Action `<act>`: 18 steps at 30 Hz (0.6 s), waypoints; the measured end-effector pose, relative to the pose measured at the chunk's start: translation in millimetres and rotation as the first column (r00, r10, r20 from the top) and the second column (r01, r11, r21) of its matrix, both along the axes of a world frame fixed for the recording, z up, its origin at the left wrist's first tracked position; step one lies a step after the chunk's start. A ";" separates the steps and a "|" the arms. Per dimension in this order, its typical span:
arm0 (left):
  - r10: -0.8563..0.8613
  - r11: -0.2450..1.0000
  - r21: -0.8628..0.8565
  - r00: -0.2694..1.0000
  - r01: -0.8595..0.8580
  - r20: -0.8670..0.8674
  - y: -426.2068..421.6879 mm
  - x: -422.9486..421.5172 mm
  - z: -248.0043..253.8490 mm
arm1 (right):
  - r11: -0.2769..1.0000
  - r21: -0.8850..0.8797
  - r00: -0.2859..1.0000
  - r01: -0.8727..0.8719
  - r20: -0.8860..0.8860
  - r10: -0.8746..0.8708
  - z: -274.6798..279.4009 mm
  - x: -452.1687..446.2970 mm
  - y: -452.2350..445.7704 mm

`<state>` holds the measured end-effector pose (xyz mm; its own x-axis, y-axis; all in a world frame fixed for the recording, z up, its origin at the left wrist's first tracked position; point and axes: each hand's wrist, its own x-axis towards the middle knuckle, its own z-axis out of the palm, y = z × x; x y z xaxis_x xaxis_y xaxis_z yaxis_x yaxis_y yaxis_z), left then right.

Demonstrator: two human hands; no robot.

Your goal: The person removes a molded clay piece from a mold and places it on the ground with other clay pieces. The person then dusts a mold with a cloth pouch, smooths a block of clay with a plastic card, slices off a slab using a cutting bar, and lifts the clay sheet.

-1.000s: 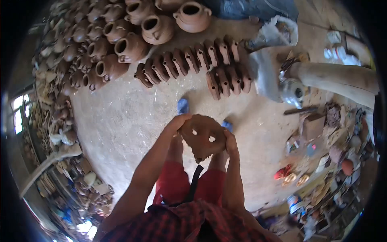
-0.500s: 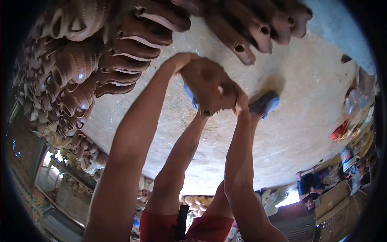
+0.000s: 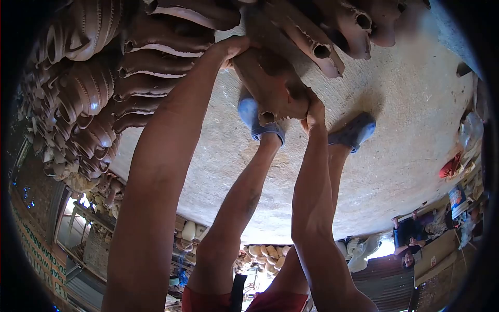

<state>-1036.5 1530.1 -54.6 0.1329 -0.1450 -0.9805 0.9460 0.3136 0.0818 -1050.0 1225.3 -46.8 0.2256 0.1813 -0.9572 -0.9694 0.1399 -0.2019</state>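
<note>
A brown clay piece [image 3: 262,86], hollow and tubular with openings in its top and a round hole at its near end, is held between my two hands above the floor. My left hand [image 3: 234,49] is closed on its far left end, though most of the fingers are hidden behind it. At the near right end, my right hand [image 3: 316,112] grips the edge with its fingers wrapped round. Just beyond the piece, similar clay tubes [image 3: 306,44] lie side by side on the floor. More long clay pieces [image 3: 156,65] line up left of my left hand.
Large stitched-looking clay vessels [image 3: 91,88] are stacked along the left. My feet in blue clogs [image 3: 353,132] stand on the concrete floor [image 3: 410,135]. A red bundle [image 3: 450,166] lies at the right edge. Another person [image 3: 408,239] is in the background at lower right.
Both hands have carried the clay piece forward, away from my body and closer to the clay tubes on the floor. My grip on it looks the same.
</note>
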 end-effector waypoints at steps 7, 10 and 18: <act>-0.011 1.000 -0.017 1.000 0.010 -0.009 2.8 3.8 -7.1 | 1.000 -0.010 1.000 -0.010 -0.023 0.010 -0.3 5.6 3.5; 0.082 0.997 0.010 0.997 -0.082 0.016 -0.7 1.6 3.7 | 1.000 0.023 1.000 -0.010 -0.025 0.011 0.1 6.8 3.1; 0.599 0.795 -0.004 0.783 -0.607 0.166 -33.7 -49.5 15.7 | 0.996 0.090 1.000 0.003 0.015 -0.004 -17.8 -4.0 -10.1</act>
<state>-1086.0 1496.5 -38.9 0.3236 0.0601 -0.9443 0.5399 0.8078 0.2364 -1053.9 1215.1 -64.5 0.2404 0.2655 -0.9337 -0.9658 0.1616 -0.2028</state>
